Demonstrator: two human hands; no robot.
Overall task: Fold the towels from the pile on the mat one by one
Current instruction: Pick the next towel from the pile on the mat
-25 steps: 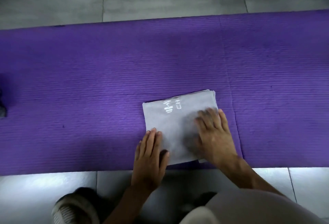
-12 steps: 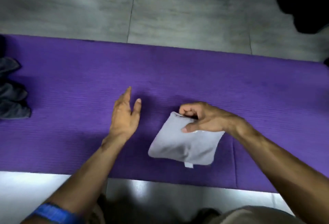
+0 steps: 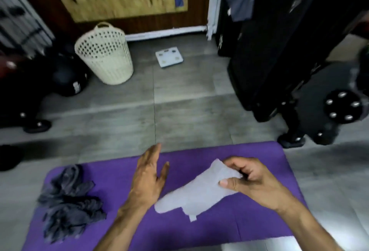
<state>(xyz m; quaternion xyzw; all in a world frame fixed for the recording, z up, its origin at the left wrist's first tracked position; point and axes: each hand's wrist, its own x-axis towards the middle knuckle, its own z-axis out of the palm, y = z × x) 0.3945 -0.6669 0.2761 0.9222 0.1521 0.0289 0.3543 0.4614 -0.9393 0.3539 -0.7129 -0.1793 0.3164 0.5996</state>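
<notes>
While my right hand [image 3: 249,180] pinches and half hides the folded towel [image 3: 197,192], slanting near-left to far-right, my left hand [image 3: 148,176] hovers open.

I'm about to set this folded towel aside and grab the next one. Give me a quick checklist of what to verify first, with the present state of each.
1. Right hand has a grip on the folded grey towel: ok, thumb and fingers pinch its upper corner.
2. Towel fold holding together: cannot tell, it hangs tilted and blurred.
3. Left hand free for the next towel: ok, open and holding nothing.
4. Pile of dark towels on the purple mat: ok, at the left.
5. Bare mat space to set the towel down: ok, to the right.
</notes>
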